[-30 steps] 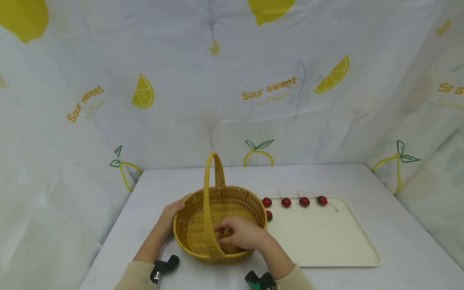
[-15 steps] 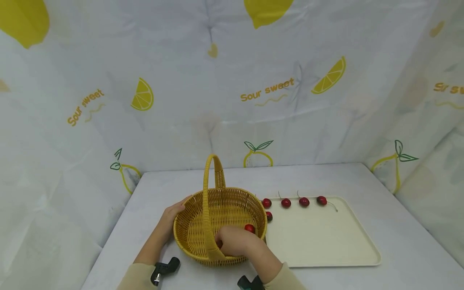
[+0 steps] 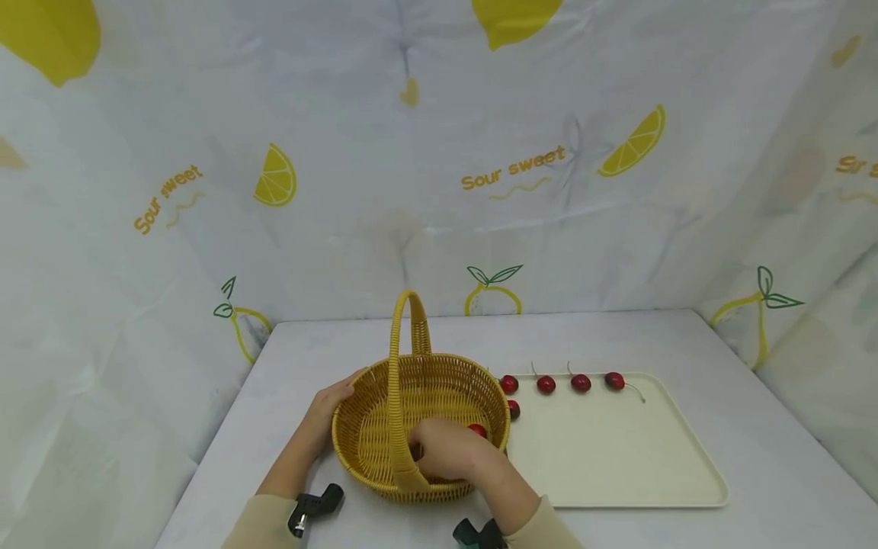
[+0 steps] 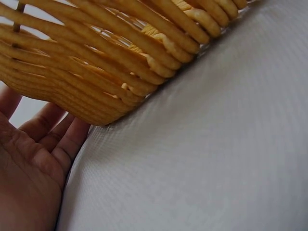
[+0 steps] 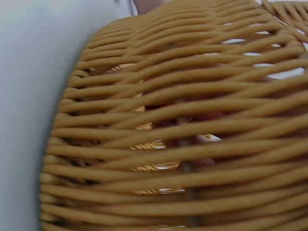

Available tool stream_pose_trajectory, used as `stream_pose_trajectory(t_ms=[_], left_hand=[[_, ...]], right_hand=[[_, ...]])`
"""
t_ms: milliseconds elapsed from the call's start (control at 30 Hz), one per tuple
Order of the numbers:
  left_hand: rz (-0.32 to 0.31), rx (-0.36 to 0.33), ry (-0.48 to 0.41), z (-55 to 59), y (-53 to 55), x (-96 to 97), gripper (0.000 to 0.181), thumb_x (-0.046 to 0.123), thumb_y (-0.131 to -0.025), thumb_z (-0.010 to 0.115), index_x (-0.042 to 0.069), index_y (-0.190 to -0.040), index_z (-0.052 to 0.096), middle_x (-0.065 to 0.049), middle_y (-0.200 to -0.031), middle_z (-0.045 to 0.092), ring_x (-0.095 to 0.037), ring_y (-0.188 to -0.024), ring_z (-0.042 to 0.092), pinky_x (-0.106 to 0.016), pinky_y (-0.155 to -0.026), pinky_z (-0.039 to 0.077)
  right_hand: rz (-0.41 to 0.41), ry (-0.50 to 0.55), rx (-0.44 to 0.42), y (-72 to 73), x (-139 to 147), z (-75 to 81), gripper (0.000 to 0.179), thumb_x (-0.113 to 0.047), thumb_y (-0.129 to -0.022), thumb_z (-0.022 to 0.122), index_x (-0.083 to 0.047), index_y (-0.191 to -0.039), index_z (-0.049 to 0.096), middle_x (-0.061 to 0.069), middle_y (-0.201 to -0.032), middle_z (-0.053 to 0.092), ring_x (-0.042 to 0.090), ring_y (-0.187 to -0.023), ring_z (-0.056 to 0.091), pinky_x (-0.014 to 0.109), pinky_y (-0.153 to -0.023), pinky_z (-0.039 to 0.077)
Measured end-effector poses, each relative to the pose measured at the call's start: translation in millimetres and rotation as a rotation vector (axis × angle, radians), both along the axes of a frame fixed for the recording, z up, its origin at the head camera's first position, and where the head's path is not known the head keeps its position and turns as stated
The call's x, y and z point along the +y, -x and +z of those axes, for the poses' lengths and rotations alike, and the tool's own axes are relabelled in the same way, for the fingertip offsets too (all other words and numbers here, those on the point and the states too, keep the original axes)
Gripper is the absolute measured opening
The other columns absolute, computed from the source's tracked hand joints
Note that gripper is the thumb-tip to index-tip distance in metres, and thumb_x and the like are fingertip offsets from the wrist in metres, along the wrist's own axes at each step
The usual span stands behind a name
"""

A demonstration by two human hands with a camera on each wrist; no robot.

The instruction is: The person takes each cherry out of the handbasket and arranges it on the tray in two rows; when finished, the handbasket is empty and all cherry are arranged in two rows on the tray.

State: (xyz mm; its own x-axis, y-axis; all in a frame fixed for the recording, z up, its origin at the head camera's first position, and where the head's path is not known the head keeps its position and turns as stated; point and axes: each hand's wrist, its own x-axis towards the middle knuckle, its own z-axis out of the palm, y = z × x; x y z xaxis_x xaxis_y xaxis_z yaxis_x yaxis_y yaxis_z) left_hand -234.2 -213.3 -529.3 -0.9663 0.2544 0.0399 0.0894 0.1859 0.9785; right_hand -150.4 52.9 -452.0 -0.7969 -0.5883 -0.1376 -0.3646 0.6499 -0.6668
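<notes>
A golden wicker basket [image 3: 439,374] with a tall arched handle [image 3: 395,381] stands on the white table. My left hand [image 3: 318,419] rests against its left side, and in the left wrist view the fingers [image 4: 72,139] lie fairly straight along the outer weave. Inside the basket, low on the right of the handle, my right hand [image 3: 449,450] has curled fingers, with a dark red cherry partly showing at them. Another red cherry [image 3: 478,431] sits just beyond that hand, partly covered by it. In the right wrist view, the basket's weave [image 5: 168,115] hides most of the fingers.
Right of the basket lies a cream tray [image 3: 617,450]. Several cherries with stems, among them one at the far right [image 3: 614,381], line its back edge; another cherry [image 3: 514,409] is close to the basket's rim. A white lemon-printed cloth [image 3: 370,191] hangs behind the table.
My right hand has lowered deeper into the basket, its fingers turning downward around the cherry. A second cherry beyond the hand has come into view. My left hand has stayed at the basket's side.
</notes>
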Motion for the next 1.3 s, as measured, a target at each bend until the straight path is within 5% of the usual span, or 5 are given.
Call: stream_pose_trajectory(t_ms=[233,467,633,867,1300], left_hand=[[-0.005,-0.002,-0.004,-0.1,-0.8,0.9,0.052,0.036,-0.105,0.047,0.013,-0.151,0.053,0.002,-0.154,0.050,-0.019,-0.148,0.037,-0.038,-0.122,0.022],[-0.002,-0.004,0.001,-2.4,-0.4,-0.2,0.052,0.036,-0.104,0.047,0.014,-0.151,0.053,0.002,-0.154,0.049,-0.020,-0.148,0.037,-0.040,-0.122,0.022],[-0.006,-0.004,-0.011,-3.0,2.0,-0.8,0.052,0.038,-0.105,0.046,0.015,-0.151,0.054,0.002,-0.154,0.050,-0.021,-0.148,0.037,-0.042,-0.122,0.022],[-0.005,0.014,0.010,-1.6,1.7,-0.7,0.052,0.035,-0.105,0.046,0.013,-0.151,0.053,0.001,-0.154,0.050,-0.021,-0.148,0.037,-0.041,-0.122,0.021],[-0.004,0.017,-0.009,-2.1,2.2,1.3,0.053,0.036,-0.105,0.047,0.010,-0.150,0.054,-0.002,-0.154,0.050,-0.024,-0.148,0.037,-0.042,-0.122,0.022]], right_hand=[[-0.031,0.099,0.103,6.0,11,10.3,0.015,-0.021,-0.091,0.078,-0.017,-0.105,0.078,-0.016,-0.095,0.064,0.004,-0.093,0.060,0.029,-0.087,0.053],[-0.157,0.198,0.160,6.1,28,22.1,0.006,-0.024,-0.095,0.075,-0.019,-0.098,0.078,-0.014,-0.094,0.066,0.011,-0.089,0.059,0.033,-0.079,0.053],[-0.149,0.129,0.093,7.4,35,22.4,0.014,-0.015,-0.090,0.080,-0.011,-0.103,0.078,-0.006,-0.097,0.070,0.016,-0.090,0.062,0.035,-0.079,0.055],[-0.087,-0.030,0.020,6.0,27,8.3,0.026,-0.017,-0.077,0.090,-0.014,-0.099,0.078,-0.009,-0.077,0.060,0.010,-0.072,0.055,0.029,-0.067,0.049],[-0.062,-0.100,0.111,9.9,15,-4.4,0.018,-0.021,-0.081,0.087,-0.021,-0.096,0.076,-0.014,-0.082,0.062,0.006,-0.075,0.056,0.027,-0.069,0.051]])
